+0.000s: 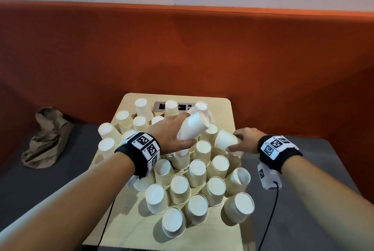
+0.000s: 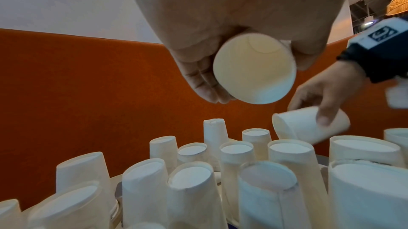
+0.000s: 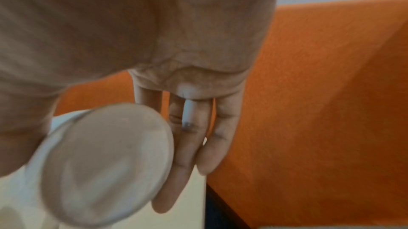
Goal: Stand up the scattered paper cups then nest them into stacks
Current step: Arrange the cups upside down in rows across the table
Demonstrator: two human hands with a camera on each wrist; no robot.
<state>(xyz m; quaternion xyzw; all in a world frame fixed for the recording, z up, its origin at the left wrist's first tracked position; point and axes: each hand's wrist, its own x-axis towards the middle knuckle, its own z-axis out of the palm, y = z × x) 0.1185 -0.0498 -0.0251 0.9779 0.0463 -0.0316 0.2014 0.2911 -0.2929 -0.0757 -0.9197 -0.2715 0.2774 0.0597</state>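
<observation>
Fingers [image 1: 183, 118] of each hand grip one cup; roughly thirty stand inverted.

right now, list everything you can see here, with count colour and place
paper cups on the table: dozens, too many overlap for an exact count, white to cream, standing rim down across the tabletop
held stack of cups: count of nested cups unclear, white, lifted above the middle of the table
single held cup: one, white, tilted on its side, just right of the stack
table: one, light wood, centre
socket panel: one, grey, set in the table's far edge
crumpled paper bag: one, brown, on the grey seat to the left
backrest: one, orange, behind the table
wrist bands: two, black with printed markers
left hand: grips the stack
right hand: holds the single cup
</observation>
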